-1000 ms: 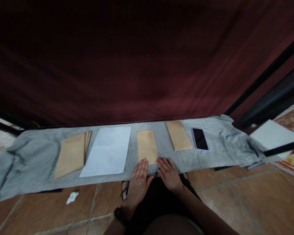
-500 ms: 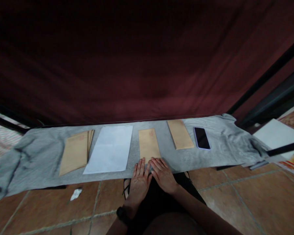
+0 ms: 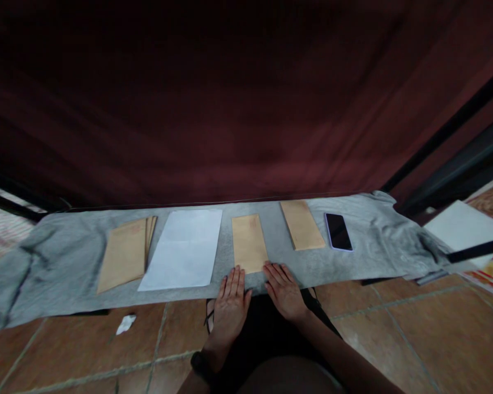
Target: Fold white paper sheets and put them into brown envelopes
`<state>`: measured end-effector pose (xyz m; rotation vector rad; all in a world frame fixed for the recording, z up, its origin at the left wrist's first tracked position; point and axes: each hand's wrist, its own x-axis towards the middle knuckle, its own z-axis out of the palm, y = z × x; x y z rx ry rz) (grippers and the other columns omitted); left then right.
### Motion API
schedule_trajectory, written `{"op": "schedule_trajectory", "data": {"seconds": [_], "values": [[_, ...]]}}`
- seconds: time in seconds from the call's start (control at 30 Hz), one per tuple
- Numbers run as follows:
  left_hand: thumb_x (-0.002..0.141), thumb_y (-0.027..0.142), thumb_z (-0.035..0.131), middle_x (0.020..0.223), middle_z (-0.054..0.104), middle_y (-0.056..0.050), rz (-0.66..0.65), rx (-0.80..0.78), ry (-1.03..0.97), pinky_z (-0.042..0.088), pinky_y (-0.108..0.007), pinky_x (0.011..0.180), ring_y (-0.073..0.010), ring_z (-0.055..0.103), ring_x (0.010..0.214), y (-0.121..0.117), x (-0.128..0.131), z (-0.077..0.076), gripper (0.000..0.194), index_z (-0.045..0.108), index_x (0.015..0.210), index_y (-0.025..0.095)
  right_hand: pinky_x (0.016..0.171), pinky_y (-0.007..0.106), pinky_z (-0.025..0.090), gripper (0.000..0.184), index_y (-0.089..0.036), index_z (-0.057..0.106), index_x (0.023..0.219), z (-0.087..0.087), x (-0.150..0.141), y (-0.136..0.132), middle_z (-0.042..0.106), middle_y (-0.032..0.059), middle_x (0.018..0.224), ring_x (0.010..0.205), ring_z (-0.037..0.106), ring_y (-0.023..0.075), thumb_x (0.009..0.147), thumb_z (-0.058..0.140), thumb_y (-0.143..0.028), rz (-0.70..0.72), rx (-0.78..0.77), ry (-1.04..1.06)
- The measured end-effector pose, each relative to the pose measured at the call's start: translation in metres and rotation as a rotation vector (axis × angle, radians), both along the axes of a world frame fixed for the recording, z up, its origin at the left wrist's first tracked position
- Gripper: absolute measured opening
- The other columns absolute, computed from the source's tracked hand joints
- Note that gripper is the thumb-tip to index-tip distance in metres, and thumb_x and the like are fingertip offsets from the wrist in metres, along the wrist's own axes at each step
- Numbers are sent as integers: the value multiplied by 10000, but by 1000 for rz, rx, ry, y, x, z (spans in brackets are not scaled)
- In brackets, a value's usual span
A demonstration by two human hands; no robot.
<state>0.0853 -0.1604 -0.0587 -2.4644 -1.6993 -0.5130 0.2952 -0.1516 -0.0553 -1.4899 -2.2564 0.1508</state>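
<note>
A brown paper envelope (image 3: pixel 248 241) with a faint red print at its far end lies flat on the grey cloth (image 3: pixel 279 268). My left hand (image 3: pixel 230 303) rests flat at its near left corner, fingers stretched out. At the near right corner lies my right hand (image 3: pixel 284 290), also flat, holding nothing. To the left is a sheet of white paper (image 3: pixel 183 249), and beyond it a fanned stack of brown envelopes (image 3: pixel 124 254). On the right sit more brown envelopes (image 3: pixel 302 225), in what looks like a pile, and a phone (image 3: pixel 339 232) with a purple edge.
A dark red curtain (image 3: pixel 230 137) hangs behind the narrow cloth-covered surface. Black bars (image 3: pixel 447 128) stand at the right. A white board-like item (image 3: pixel 464 227) lies at far right. On the tiled floor (image 3: pixel 184 328) is a crumpled white scrap (image 3: pixel 126 324).
My hands have moved apart, from together at the near edge of the middle envelope to its two near corners. The envelopes, paper and phone have stayed in place.
</note>
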Motion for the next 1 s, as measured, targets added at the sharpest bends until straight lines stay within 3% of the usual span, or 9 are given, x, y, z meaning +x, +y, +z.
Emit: {"op": "schedule_trajectory", "data": {"seconds": [0.27,0.47,0.57,0.73,0.87,1.0], "values": [[1006,272,418,1487,517,-175,44,13,-3,450,-454,1114,-288,506,1377,5,0,3,489,492,1453,89,1228,446,267,478,-203,440,1512,2,5,-1,501,52,1521,1401,465,217,1038,414,-259,-42,21,-33],[1003,231,377,1493,529,-126,-76,-20,24,440,-413,1134,-242,474,1405,11,18,4,489,473,1469,118,1211,476,267,467,-194,462,1493,1,2,-1,527,73,1503,1387,472,243,1035,413,-271,-46,28,2],[994,219,381,1479,547,-125,-70,-32,18,437,-418,1132,-251,483,1397,15,26,2,477,504,1446,127,1157,474,331,452,-208,485,1467,2,1,3,566,83,1461,1346,499,256,1024,406,-242,-70,-2,44],[984,214,412,1456,569,-141,-47,-36,12,439,-428,1108,-262,524,1358,21,31,-3,473,511,1440,139,965,455,458,390,-234,593,1326,3,-10,18,634,114,1285,1151,569,298,958,467,-204,-241,-68,97],[931,96,427,1439,587,-136,-28,-63,46,437,-407,1084,-255,550,1321,23,32,2,470,561,1380,134,949,468,471,293,-222,674,1137,-1,-15,35,666,115,1121,1060,579,300,897,506,-214,-305,-104,381],[939,104,425,1356,649,-106,4,-64,36,482,-415,1017,-264,597,1235,27,36,16,413,616,1299,169,917,468,506,164,-228,693,895,0,-10,52,693,85,947,957,628,280,828,555,-286,-350,-345,815]]}}
